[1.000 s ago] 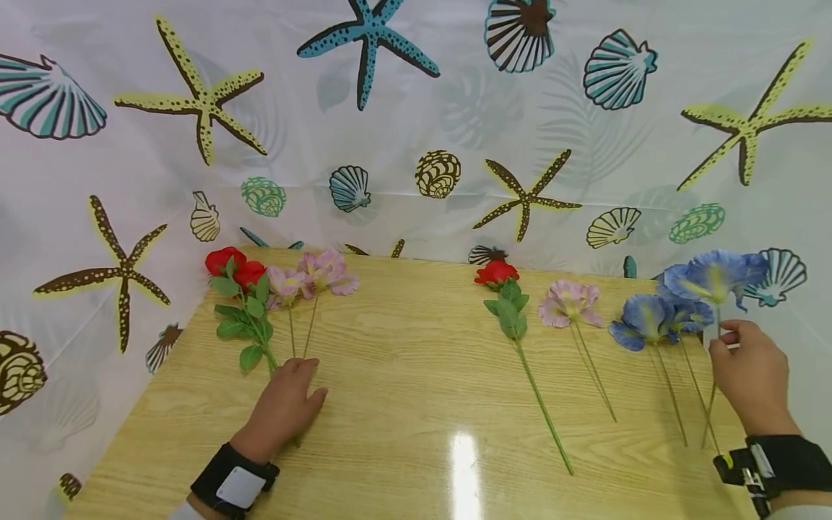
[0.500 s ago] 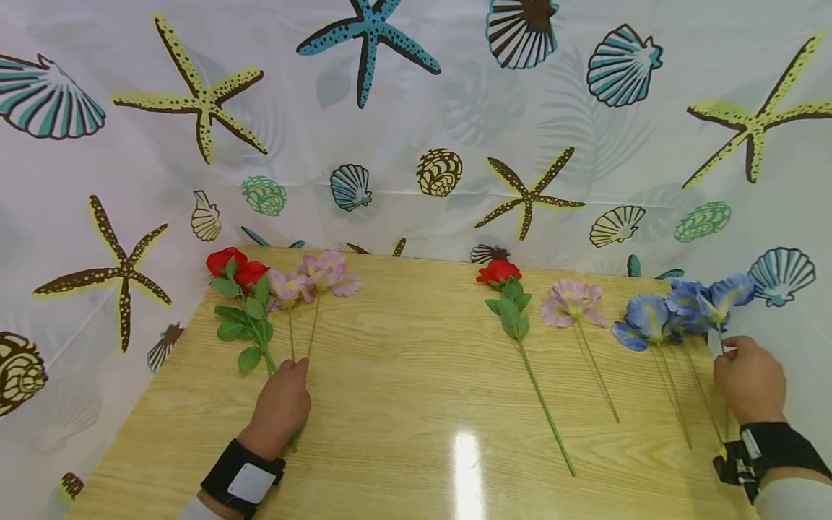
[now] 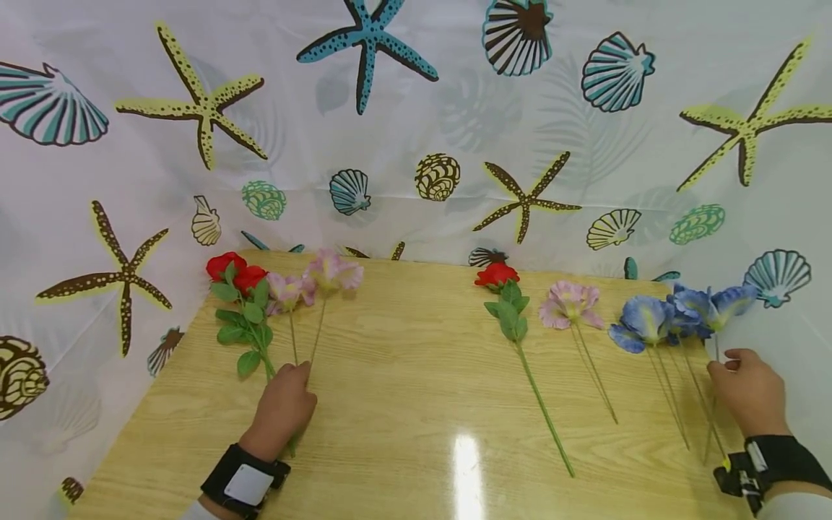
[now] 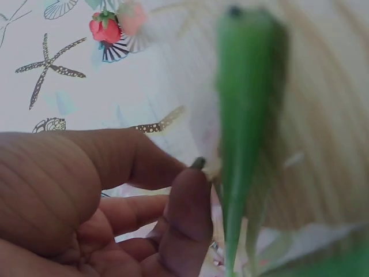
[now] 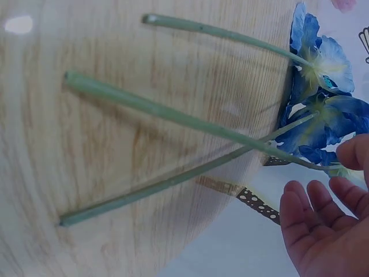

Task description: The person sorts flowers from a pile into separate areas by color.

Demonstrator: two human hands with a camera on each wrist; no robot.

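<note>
In the head view my left hand (image 3: 281, 408) pinches the thin stem of a pink flower (image 3: 334, 271). The left wrist view shows the stem's dark tip (image 4: 198, 163) at the thumb and finger. Beside it lie another pink flower (image 3: 286, 291) and red roses (image 3: 237, 273), whose thick green stem (image 4: 248, 86) looms close in that view. My right hand (image 3: 750, 390) is at the rightmost blue flower (image 3: 728, 303). In the right wrist view its fingers (image 5: 323, 199) are loosely bent, with a gap around the green stem (image 5: 190, 121). Two more blue flowers (image 3: 643, 318) lie alongside.
A single red rose (image 3: 497, 274) and a pink flower (image 3: 570, 303) lie right of centre on the wooden table (image 3: 403, 375). Behind the table hangs a white cloth (image 3: 390, 144) printed with shells and starfish.
My right hand has lowered the blue flower beside the others and loosened its fingers. My left hand has closed on the pink flower's stem, and its bloom has shifted slightly right.
</note>
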